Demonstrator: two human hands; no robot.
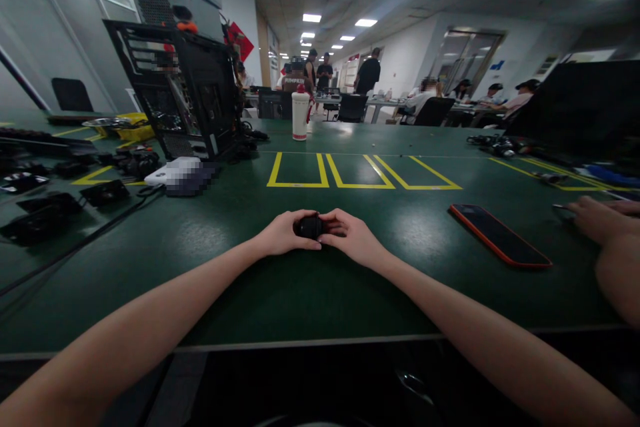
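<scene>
A small black rounded object (309, 227) is held between my two hands just above the green table (320, 293), near its front edge; its exact kind is not clear. My left hand (286, 233) grips it from the left, with the thumb along its lower front. From the other side, the fingers and thumb of my right hand (349, 233) close on its right part. Fingers cover both sides of the object, so only its dark middle shows. Beyond the hands, yellow tape outlines (299, 185) mark the tabletop.
An orange-edged phone (500, 235) lies to the right, beside another person's hand (600, 219). An opened black computer case (185, 93) stands at left behind a white device (181, 175), with dark parts and a cable (85, 247) nearby. A white bottle (300, 117) stands farther back.
</scene>
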